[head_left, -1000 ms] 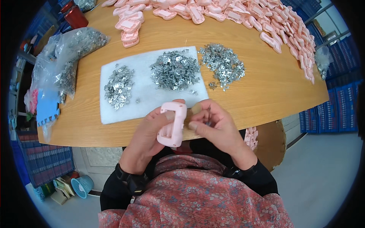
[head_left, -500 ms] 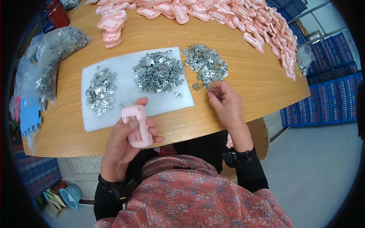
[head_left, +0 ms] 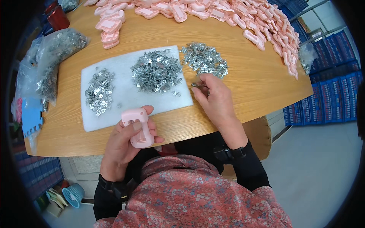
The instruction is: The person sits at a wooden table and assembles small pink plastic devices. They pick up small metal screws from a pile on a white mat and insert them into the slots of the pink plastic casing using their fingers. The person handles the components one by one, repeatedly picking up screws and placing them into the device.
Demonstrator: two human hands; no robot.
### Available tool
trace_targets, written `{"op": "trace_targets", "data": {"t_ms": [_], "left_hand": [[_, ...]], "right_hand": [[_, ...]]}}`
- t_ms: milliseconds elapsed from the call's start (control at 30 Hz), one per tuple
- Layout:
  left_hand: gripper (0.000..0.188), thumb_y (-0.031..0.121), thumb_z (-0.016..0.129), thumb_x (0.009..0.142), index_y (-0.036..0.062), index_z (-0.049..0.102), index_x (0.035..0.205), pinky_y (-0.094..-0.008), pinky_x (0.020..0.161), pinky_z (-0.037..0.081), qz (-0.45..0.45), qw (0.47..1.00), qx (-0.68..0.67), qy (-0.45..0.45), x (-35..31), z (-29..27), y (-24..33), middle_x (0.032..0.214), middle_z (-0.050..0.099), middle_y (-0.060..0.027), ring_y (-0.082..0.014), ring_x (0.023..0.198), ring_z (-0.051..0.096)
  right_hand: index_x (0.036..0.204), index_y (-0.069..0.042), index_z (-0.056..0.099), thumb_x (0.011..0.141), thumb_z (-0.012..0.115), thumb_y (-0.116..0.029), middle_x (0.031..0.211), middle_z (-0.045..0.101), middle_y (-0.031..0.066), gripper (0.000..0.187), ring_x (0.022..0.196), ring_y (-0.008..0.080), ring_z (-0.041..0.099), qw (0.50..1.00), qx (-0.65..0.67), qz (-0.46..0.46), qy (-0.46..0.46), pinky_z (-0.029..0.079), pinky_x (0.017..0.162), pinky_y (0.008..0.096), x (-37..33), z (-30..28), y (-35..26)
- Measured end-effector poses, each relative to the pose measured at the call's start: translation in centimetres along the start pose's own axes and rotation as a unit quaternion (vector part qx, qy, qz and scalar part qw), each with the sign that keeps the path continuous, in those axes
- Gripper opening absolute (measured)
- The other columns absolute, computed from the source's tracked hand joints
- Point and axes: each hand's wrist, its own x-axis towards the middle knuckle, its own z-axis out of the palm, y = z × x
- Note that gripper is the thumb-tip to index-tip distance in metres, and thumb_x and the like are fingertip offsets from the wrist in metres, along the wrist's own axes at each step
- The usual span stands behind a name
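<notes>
My left hand (head_left: 122, 140) holds a pink plastic housing (head_left: 145, 131) upright, its open compartment facing up. The thumb lies across the compartment, and the other fingers wrap around the far side. Above the table, just right of the white pad (head_left: 125, 66), my right hand (head_left: 217, 99) is closed in a pinch. Bits of metal show between its fingertips, small silvery battery-contact clips as far as I can tell. Beyond that hand lies a loose heap of clips (head_left: 205, 59). A thicker clip heap (head_left: 156, 72) and a smaller heap of flat clips (head_left: 99, 91) rest on the pad.
Many pink housings (head_left: 218, 14) are piled along the table's far and right edges. At the left are clear bags of metal parts (head_left: 47, 81), a blue foam piece (head_left: 32, 116) and a red canister (head_left: 58, 19). Blue racks (head_left: 323, 100) stand right of the table.
My right hand has moved left, from the near edge of the right heap toward the pad's right edge. The left hand keeps the pink housing almost still, its thumb slightly shifted.
</notes>
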Motion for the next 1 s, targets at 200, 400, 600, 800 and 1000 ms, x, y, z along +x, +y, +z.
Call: {"op": "trace_targets", "data": {"t_ms": [200, 400, 600, 800, 1000], "left_hand": [[0.046, 0.014, 0.057, 0.096, -0.0024, 0.047, 0.138, -0.0477, 0.085, 0.060, -0.010, 1.000, -0.003, -0.009, -0.2, 0.5, 0.1, 0.101, 0.066, -0.0122, -0.0223, 0.093, 0.067], [0.045, 0.013, 0.056, 0.097, -0.0024, 0.046, 0.138, -0.0472, 0.085, 0.060, -0.016, 1.000, -0.006, -0.011, 0.1, 0.3, 0.0, 0.101, 0.067, -0.0127, -0.0228, 0.095, 0.068], [0.058, 0.022, 0.063, 0.094, -0.0031, 0.043, 0.141, -0.0493, 0.081, 0.060, -0.028, 1.000, 0.011, -0.008, -0.2, 0.6, 0.0, 0.104, 0.066, -0.0138, -0.0248, 0.094, 0.068], [0.047, 0.021, 0.059, 0.099, 0.0015, 0.048, 0.140, -0.0305, 0.084, 0.056, -0.085, 0.990, 0.086, -0.066, -1.8, 0.6, 0.9, 0.103, 0.066, -0.0065, -0.0160, 0.094, 0.067], [0.047, 0.016, 0.060, 0.095, -0.0018, 0.051, 0.136, -0.0327, 0.083, 0.054, -0.088, 0.984, 0.150, -0.041, -4.5, 0.0, 1.3, 0.102, 0.068, -0.0091, -0.0191, 0.092, 0.069]], "right_hand": [[0.098, -0.003, 0.061, 0.082, 0.069, -0.003, 0.083, 0.062, 0.0110, 0.018, 0.077, 0.0255, 0.062, 0.999, 0.017, 0.021, -0.031, 0.051, 0.068, 0.0354, -0.7, -0.9, 0.5], [0.100, -0.003, 0.062, 0.083, 0.070, -0.002, 0.081, 0.061, 0.0088, 0.019, 0.076, 0.0191, 0.063, 0.999, 0.014, -0.027, -0.045, 0.051, 0.066, 0.0309, -0.3, -0.7, -1.9], [0.097, -0.006, 0.064, 0.082, 0.067, -0.003, 0.077, 0.062, 0.0101, 0.016, 0.076, 0.0289, 0.060, 0.990, -0.004, -0.125, -0.067, 0.049, 0.068, 0.0389, 1.0, 0.9, -2.0], [0.099, -0.005, 0.064, 0.081, 0.067, -0.002, 0.083, 0.066, 0.0109, 0.018, 0.076, 0.0271, 0.065, 0.990, 0.098, -0.032, -0.095, 0.052, 0.066, 0.0371, 1.3, 1.8, -6.2], [0.099, -0.003, 0.063, 0.083, 0.069, -0.006, 0.085, 0.066, 0.0137, 0.017, 0.074, 0.0277, 0.066, 0.950, 0.087, -0.159, -0.253, 0.052, 0.067, 0.0344, 3.8, 7.1, -11.4]]}}
